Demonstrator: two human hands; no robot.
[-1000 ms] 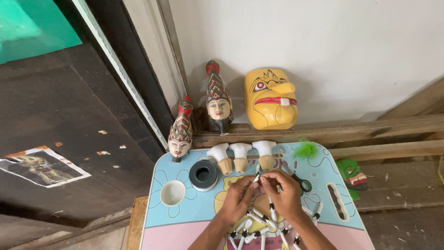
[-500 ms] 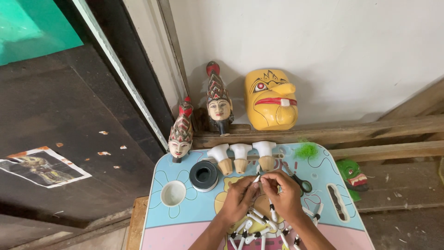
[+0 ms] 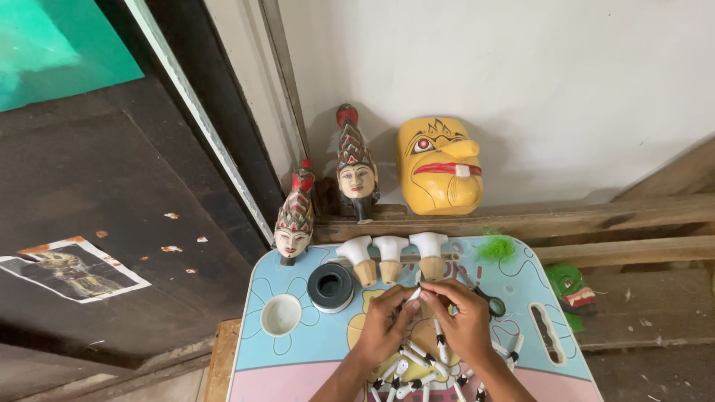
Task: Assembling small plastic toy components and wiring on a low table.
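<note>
Both hands meet over the middle of the small light-blue tabletop (image 3: 521, 279). The left hand (image 3: 383, 327) and right hand (image 3: 463, 321) have their fingers pinched together on one small white piece (image 3: 414, 295) held between them, just above the surface. A heap of similar white-and-black pieces (image 3: 417, 368) lies on the near side, beneath the wrists. Just beyond the hands stand three unpainted wooden heads (image 3: 390, 257). To the left sit a black roll (image 3: 330, 286) and a white cup (image 3: 281, 314). Scissors (image 3: 488, 301) lie right of the right hand. Against the far wall rest a yellow mask (image 3: 438, 165) and two painted puppet heads (image 3: 354, 171).
</note>
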